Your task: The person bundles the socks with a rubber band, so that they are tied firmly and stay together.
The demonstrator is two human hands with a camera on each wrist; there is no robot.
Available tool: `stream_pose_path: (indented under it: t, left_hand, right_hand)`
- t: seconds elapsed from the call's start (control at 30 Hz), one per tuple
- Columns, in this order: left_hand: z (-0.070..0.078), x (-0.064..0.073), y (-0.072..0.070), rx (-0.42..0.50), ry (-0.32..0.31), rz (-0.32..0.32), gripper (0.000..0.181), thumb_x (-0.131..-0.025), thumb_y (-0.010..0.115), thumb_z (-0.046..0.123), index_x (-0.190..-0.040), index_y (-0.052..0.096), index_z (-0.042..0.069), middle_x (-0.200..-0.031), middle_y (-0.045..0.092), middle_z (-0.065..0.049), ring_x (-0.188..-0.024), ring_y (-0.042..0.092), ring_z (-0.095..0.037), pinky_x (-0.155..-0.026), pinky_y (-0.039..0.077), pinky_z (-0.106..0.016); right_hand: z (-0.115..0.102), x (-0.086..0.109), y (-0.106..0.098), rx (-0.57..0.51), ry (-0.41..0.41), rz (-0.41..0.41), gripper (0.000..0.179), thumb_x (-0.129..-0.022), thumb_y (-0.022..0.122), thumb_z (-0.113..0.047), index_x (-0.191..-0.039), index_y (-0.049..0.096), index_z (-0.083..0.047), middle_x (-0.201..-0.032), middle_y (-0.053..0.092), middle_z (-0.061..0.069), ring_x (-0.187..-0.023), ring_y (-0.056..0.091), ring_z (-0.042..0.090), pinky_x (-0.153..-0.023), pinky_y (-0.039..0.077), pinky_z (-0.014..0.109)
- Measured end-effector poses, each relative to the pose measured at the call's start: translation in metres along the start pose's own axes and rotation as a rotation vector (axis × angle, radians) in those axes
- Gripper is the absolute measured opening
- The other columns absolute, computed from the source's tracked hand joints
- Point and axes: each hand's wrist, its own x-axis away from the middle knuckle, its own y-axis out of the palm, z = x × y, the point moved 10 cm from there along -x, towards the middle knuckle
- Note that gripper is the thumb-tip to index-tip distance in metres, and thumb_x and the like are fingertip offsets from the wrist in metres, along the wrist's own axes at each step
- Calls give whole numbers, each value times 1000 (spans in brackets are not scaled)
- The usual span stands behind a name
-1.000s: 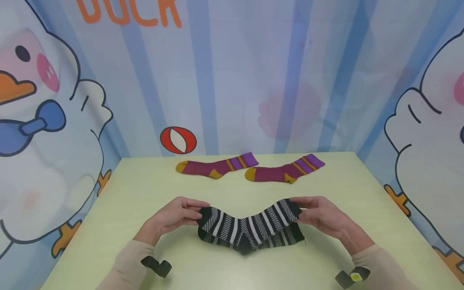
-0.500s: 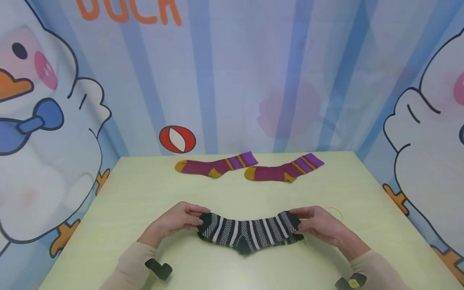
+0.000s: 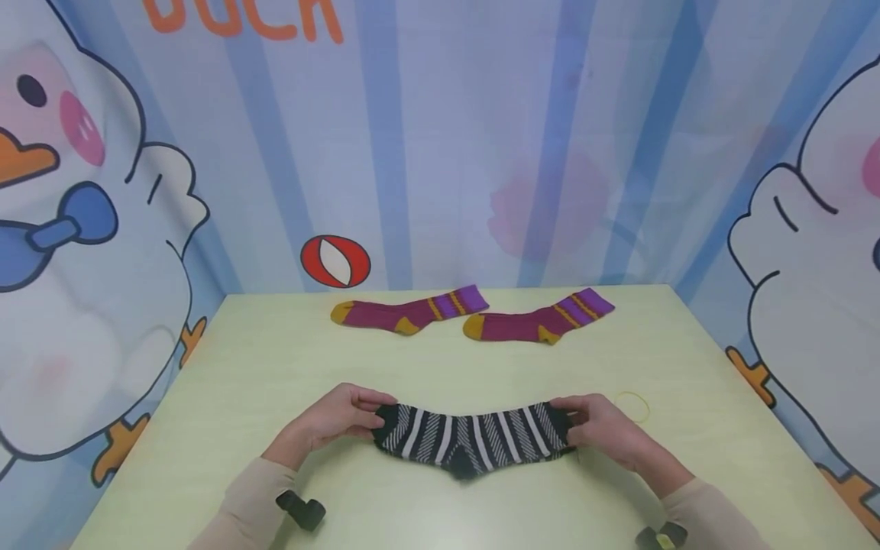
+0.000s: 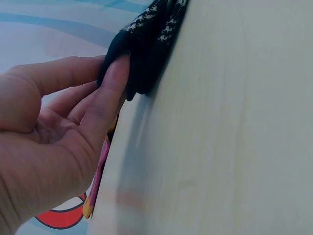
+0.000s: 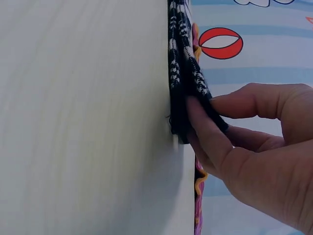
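Note:
A black-and-white striped sock (image 3: 467,443) is stretched sideways between both hands in the head view, its dark heel pointing toward me. My left hand (image 3: 338,418) pinches the dark toe end between thumb and fingers. At the cuff end, my right hand (image 3: 608,429) pinches the fabric the same way. A second striped sock (image 5: 174,73) lies flat on the table beneath, showing as a lower layer in the right wrist view. From the head it is almost wholly covered by the upper sock, and the two are nearly lined up.
Two maroon socks with mustard toes and purple cuffs, a left one (image 3: 378,316) and a right one (image 3: 512,327), lie along the back of the pale table (image 3: 275,359). A thin yellow loop (image 3: 648,409) rests behind my right hand. Printed cloth walls enclose three sides.
The upper striped sock has come down onto the lower one, hiding most of it. Both hands have lowered toward me with it, and the yellow loop has come into sight.

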Motion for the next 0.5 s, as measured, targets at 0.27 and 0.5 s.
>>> stream_pose_path:
  t: [0.27,0.5]
  left_hand:
    - [-3,-2,-2,-88,0,67,38,-89,67,-6,-127,65,-4,-124,66,-21,-105,65,-27,-77,59,-38]
    - [-3,-1,-7,-133,-1,124,36,-90,68,-6,-125,67,-3,-127,63,-21,-105,64,-27,-81,59,-38]
  right_hand:
    - [-4,0,-2,167,11,35,63,-72,62,13,-134,54,12,-129,57,29,-110,60,34,-86,55,41]
    - [-6,-1,-5,235,3,51,62,-72,63,12,-133,56,11,-125,60,27,-107,61,33,-83,55,38]
